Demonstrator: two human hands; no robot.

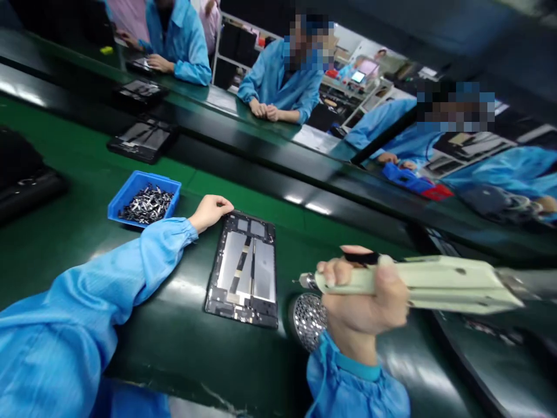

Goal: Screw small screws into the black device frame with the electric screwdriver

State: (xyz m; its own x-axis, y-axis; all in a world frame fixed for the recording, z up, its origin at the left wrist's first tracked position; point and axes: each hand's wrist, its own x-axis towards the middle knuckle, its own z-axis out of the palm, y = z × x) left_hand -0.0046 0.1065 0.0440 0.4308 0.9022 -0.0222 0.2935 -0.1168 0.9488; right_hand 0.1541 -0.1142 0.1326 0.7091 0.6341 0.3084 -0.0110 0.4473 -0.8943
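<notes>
An opened tablet (264,264) lies on the green bench with its inner side up, showing silver battery panels and dark ribbon cables. At its top left corner is my left hand (209,212), thumb and forefinger pinched together; whatever the fingertips hold is too small to make out. My right hand (365,296) grips a pale green electric screwdriver (452,283) right of the tablet, its bit pointing left and raised above the bench. Under the bit sits a round dish of shiny screws (310,319), partly covered by my right wrist.
A blue bin (114,210) full of small black and silver parts stands beside my left forearm. More opened tablets (145,138) lie farther back on the dark line. Several co-workers in blue sleeves sit across, one near a blue tray (404,179). A black object (26,186) is at the left edge.
</notes>
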